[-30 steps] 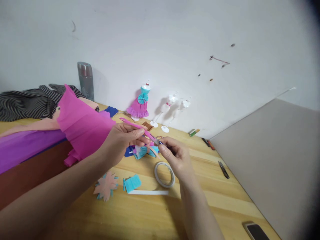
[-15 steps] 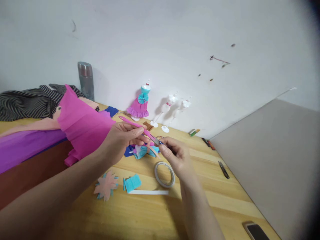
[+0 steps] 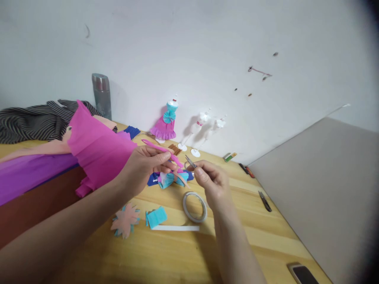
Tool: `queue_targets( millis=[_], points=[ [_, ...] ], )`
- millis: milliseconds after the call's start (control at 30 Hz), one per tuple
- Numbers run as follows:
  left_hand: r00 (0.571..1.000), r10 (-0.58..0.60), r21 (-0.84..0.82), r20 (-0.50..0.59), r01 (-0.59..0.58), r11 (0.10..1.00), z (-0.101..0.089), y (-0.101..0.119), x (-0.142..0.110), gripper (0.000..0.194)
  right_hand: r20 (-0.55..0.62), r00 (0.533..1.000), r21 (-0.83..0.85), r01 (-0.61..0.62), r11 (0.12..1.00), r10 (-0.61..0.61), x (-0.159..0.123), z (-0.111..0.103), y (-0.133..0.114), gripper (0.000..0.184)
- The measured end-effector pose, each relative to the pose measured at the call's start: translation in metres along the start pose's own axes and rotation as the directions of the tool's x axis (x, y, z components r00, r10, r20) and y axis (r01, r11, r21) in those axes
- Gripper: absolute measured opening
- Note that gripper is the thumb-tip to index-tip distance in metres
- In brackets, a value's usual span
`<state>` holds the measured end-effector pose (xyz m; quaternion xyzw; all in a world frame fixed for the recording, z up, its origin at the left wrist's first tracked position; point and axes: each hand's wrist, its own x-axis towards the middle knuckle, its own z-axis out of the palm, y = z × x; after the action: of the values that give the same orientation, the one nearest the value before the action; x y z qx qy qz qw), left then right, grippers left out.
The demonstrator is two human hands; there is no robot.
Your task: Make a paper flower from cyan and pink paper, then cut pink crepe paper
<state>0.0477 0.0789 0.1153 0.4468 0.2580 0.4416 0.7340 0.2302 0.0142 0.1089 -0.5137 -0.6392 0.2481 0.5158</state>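
Note:
My left hand point(image 3: 154, 161) is closed, pinching a folded strip of pink crepe paper point(image 3: 177, 161) between thumb and fingers. One end of the strip points up and left, the other toward my right hand point(image 3: 211, 179). That hand is closed around small scissors point(image 3: 190, 161), whose metal blades point up and left, just apart from the strip. The handles are mostly hidden by my fingers. On the table below the hands lie a turquoise paper bow point(image 3: 168, 180) and a roll of white tape point(image 3: 194, 207).
Pink crepe paper point(image 3: 97, 146) is heaped at left. A dressed mini mannequin point(image 3: 166, 122) and two white ones stand by the wall, right of a flask point(image 3: 101, 96). Layered paper petals point(image 3: 126, 221), turquoise paper point(image 3: 157, 217), a white strip point(image 3: 177, 228) and a phone point(image 3: 303, 273) lie nearer.
The scissors have come away from the end of the pink strip, and my right hand has shifted slightly right. My left hand stays nearly in place, still holding the strip.

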Motion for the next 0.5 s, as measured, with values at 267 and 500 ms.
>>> queue_targets(
  millis=[267, 500],
  points=[
    [0.997, 0.028, 0.052, -0.071, -0.024, 0.998, 0.003, -0.001, -0.001, 0.009, 0.108, 0.994, -0.158, 0.052, 0.986, -0.035, -0.006, 0.002, -0.015, 0.03],
    [0.995, 0.044, 0.094, -0.09, -0.035, 0.995, 0.005, 0.0, -0.002, 0.009, 0.063, 0.998, -0.248, 0.046, 0.968, -0.031, -0.006, 0.003, -0.012, 0.029]
  ],
)
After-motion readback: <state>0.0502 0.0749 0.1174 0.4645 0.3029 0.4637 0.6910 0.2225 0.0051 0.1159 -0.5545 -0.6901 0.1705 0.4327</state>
